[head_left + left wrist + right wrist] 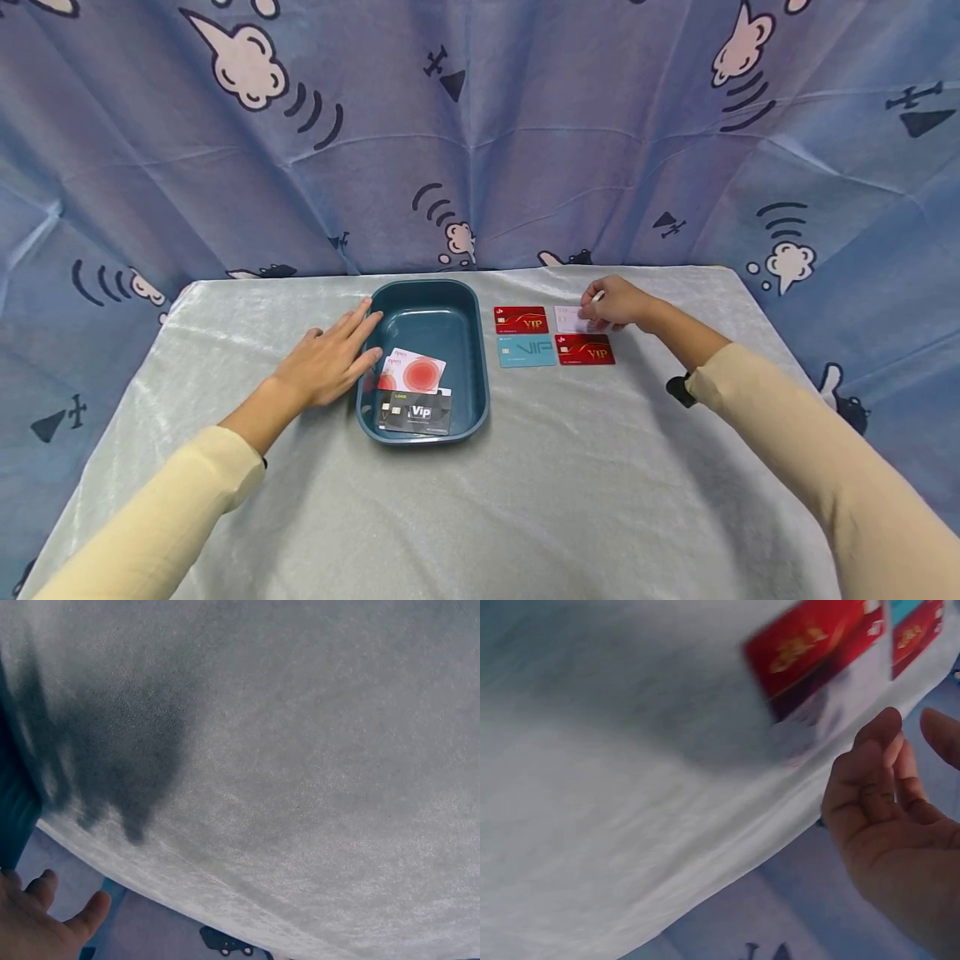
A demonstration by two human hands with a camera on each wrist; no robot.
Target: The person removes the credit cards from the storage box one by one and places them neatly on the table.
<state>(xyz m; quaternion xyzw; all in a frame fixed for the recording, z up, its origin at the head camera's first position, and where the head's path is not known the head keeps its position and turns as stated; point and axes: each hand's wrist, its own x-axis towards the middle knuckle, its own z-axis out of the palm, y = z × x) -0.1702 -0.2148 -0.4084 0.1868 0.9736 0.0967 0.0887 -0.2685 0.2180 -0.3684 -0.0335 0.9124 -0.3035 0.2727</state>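
My left hand [330,357] lies with fingers spread at the left rim of a dark teal tray [483,379]. Inside the tray are white cards with a red circle [421,373] and dark VIP cards [431,412], overlapping. To its right, four-sided in arrangement, lie a red VIP card [521,319], a light blue VIP card [527,351], another red VIP card [585,349] and a pale pinkish card [566,318]. Over the pale card hovers my right hand [617,302], partly covering it. The right wrist view shows that hand's [889,810] thumb apart from its bent fingers, with nothing visibly held.
A pale grey cloth [540,483] covers the table. Behind it hangs a blue patterned curtain [510,133]. The tray stands left of the loose cards, with a strip of cloth between them.
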